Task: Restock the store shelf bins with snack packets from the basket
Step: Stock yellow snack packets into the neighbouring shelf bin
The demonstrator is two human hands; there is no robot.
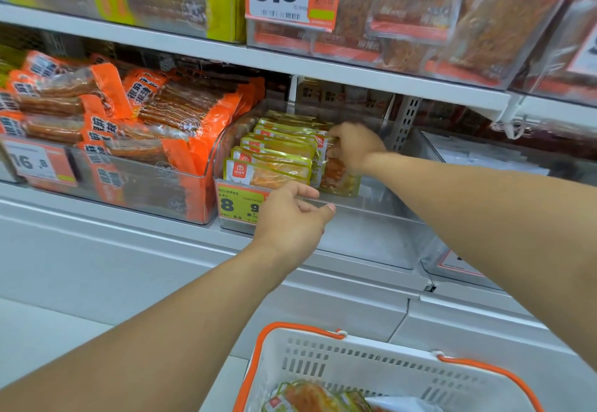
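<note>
**Both hands at the clear shelf bin**

The right hand (pixel 353 146) reaches deep into a clear bin (pixel 371 237) on the middle shelf (pixel 161 243), its fingers (pixel 336 153) curled around an upright snack packet (pixel 339 175) with a yellow-green edge and orange contents. That packet stands just to the right of a row of matching yellow packets (pixel 274 156) filling the bin's left half. The left hand (pixel 290 217) rests at the bin's front rim, fingers loosely bent over the edge and holding nothing, beside a yellow price tag (pixel 240 203). To the left, another bin holds orange packets (pixel 129 114). Below, a white basket (pixel 371 366) with orange handles holds a few more of the yellow-edged packets (pixel 310 395).
</note>
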